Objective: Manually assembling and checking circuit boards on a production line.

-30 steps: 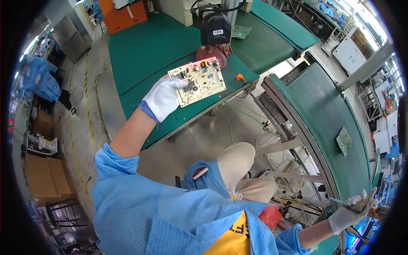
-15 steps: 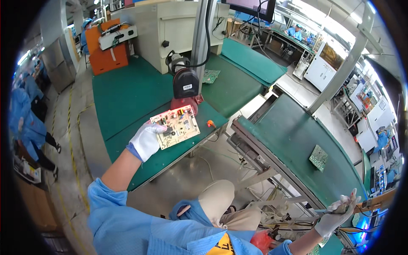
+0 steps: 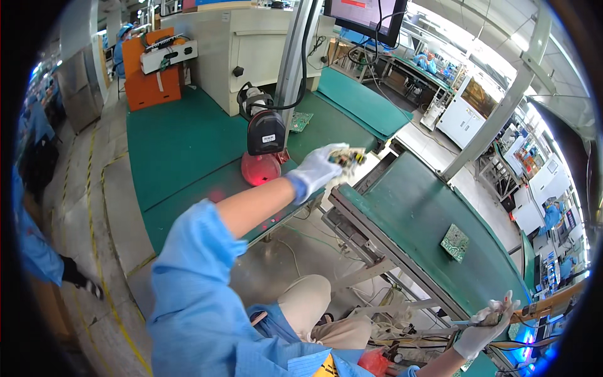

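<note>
My left hand [image 3: 314,168], in a white glove, grips a circuit board [image 3: 347,159] by its edge. The board is tilted nearly edge-on, with its components showing, and hangs over the gap between the green bench and the conveyor. To the left of that hand, a black scanner [image 3: 266,133] is fixed to a metal post, above a red-lit round piece [image 3: 260,169]. My right hand [image 3: 482,330], also gloved, is at the near end of the conveyor with its fingers curled around something greyish that I cannot make out.
A green circuit board [image 3: 454,243] lies on the conveyor belt [image 3: 414,207], and another board [image 3: 301,121] lies on the bench [image 3: 176,144] behind the scanner. The metal post [image 3: 295,63] rises from the bench. A monitor [image 3: 367,17] hangs at the back. Cables run below the conveyor.
My left hand has carried the circuit board right, away from below the scanner, and tipped it from face-up to nearly edge-on. The right hand stays beside the conveyor. The view has shifted slightly.
</note>
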`<state>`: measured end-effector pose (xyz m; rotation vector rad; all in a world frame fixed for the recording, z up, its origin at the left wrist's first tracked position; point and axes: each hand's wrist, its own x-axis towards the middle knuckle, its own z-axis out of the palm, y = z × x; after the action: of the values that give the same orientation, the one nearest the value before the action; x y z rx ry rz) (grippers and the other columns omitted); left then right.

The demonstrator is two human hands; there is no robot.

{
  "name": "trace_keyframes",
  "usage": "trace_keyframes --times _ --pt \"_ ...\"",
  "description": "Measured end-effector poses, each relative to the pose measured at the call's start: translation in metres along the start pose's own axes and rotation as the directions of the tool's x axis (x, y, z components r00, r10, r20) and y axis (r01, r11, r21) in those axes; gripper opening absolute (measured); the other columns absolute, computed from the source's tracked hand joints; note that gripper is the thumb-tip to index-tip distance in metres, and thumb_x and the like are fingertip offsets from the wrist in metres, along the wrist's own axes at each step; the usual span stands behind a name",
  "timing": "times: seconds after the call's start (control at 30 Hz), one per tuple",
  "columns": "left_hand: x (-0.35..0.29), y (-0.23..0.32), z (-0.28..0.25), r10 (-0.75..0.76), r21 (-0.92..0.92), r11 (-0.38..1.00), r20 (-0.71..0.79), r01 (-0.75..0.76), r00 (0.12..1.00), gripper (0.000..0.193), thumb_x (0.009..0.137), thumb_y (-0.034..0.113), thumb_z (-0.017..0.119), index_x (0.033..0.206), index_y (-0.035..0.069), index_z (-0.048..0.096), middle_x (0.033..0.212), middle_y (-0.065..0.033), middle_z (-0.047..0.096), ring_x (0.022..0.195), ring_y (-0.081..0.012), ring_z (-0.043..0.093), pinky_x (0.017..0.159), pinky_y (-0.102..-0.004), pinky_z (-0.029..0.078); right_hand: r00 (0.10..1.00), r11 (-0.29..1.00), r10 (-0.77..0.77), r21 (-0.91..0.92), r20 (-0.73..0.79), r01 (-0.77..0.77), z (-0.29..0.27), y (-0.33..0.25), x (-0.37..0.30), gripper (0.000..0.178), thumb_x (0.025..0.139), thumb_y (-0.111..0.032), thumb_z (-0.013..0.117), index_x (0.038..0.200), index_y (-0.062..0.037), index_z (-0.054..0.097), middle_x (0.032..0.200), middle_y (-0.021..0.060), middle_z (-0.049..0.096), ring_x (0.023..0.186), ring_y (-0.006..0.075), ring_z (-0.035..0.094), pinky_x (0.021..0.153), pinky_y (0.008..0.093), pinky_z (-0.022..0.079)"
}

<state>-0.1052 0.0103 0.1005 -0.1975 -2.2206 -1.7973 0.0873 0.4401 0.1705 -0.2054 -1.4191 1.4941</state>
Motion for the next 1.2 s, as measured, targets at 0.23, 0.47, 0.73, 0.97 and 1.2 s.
trace_keyframes --times 0.23,0.47,0.73,0.97,1.2 --pt "0.105 -0.069 0.014 0.207 0.922 0.386 -0.121 0.033 0.971 0.047 0.083 0.029 0.065 0.129 0.027 0.055 0.113 -0.0102 0.065 0.104 -0.0307 0.064 0.085 -0.0443 0.053 0.992 0.990 0.117 0.075 0.039 -0.119 -0.042 -0.006 0.009 0.044 0.100 -0.039 0.050 0.131 -0.0076 0.055 0.083 0.0002 0.059 0.048 0.0019 0.039 0.040 0.0135 0.030" --pt "0.112 -0.041 0.044 0.037 0.959 0.275 -0.077 0.064 0.996 0.050 0.083 0.020 0.057 0.133 0.016 0.053 0.134 -0.0131 0.054 0.125 -0.0314 0.051 0.102 -0.0422 0.045 0.968 0.936 0.250 0.255 0.009 -0.244 -0.048 -0.003 0.018 0.046 0.098 -0.035 0.051 0.130 -0.0020 0.054 0.078 -0.0006 0.053 0.056 0.0051 0.045 0.042 0.0174 0.033" --pt "0.020 0.053 0.295 0.269 0.533 0.516 0.642 -0.670 0.718 0.081 0.079 0.060 0.063 0.143 0.014 0.045 0.146 -0.0217 0.042 0.139 -0.0386 0.035 0.113 -0.0440 0.032 0.991 0.993 0.075 0.083 0.106 -0.084 -0.055 -0.009 0.015 0.050 0.104 -0.039 0.042 0.112 0.0067 0.060 0.066 0.0099 0.057 0.041 0.0110 0.041 0.038 0.0219 0.032" --pt "0.003 0.048 0.407 0.325 0.506 0.432 0.685 -0.746 0.653 0.075 0.085 0.063 0.056 0.141 0.015 0.047 0.143 -0.0137 0.047 0.136 -0.0313 0.041 0.108 -0.0390 0.039 0.992 0.996 0.063 0.057 0.107 -0.069 -0.058 -0.014 0.010 0.048 0.105 -0.037 0.042 0.111 0.0062 0.060 0.068 0.0049 0.051 0.044 0.0090 0.039 0.038 0.0206 0.031" --pt "-0.006 0.059 0.339 0.110 -0.528 0.799 0.598 0.287 0.794 0.053 0.103 0.047 0.040 0.134 0.005 0.051 0.128 -0.0113 0.061 0.112 -0.0213 0.063 0.096 -0.0328 0.051 0.989 0.999 0.025 0.028 0.144 -0.029 -0.066 -0.009 0.009 0.047 0.106 -0.036 0.038 0.111 0.0061 0.058 0.070 0.0053 0.051 0.045 0.0083 0.038 0.040 0.0202 0.031"
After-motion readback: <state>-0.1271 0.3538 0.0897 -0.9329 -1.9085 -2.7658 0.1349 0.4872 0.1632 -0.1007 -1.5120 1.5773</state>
